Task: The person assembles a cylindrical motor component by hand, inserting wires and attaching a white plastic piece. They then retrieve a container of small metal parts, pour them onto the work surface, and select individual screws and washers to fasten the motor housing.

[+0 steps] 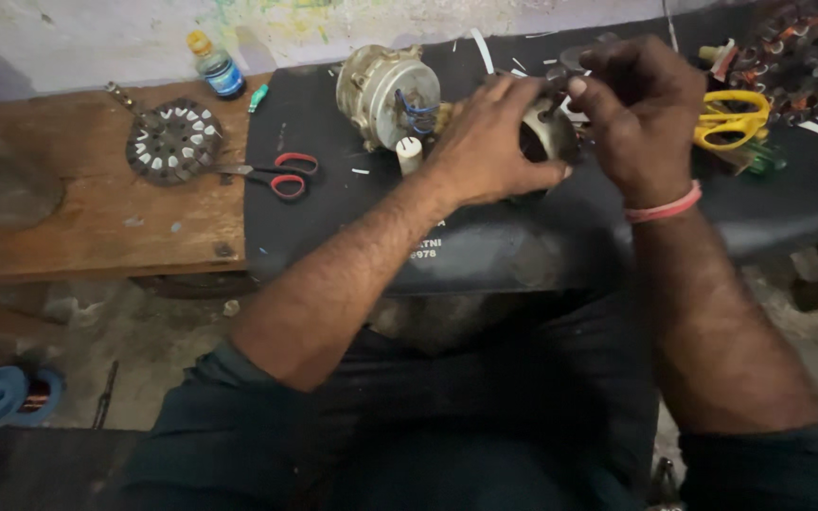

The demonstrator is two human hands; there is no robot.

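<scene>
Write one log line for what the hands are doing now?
left hand: grips round metal part | right hand: fingers at its top | nearby: red scissors, motor

A round, dull metal motor housing (549, 135) sits tilted on the black mat, mostly hidden.

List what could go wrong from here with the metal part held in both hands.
1. The round metal part is held at the edge of the black mat, clamped only by the left hand and right hand; a slip could drop it to the floor.
2. The red-handled scissors and yellow-handled scissors lie beside the forearms; a sweep might knock them off or nick skin.
</scene>
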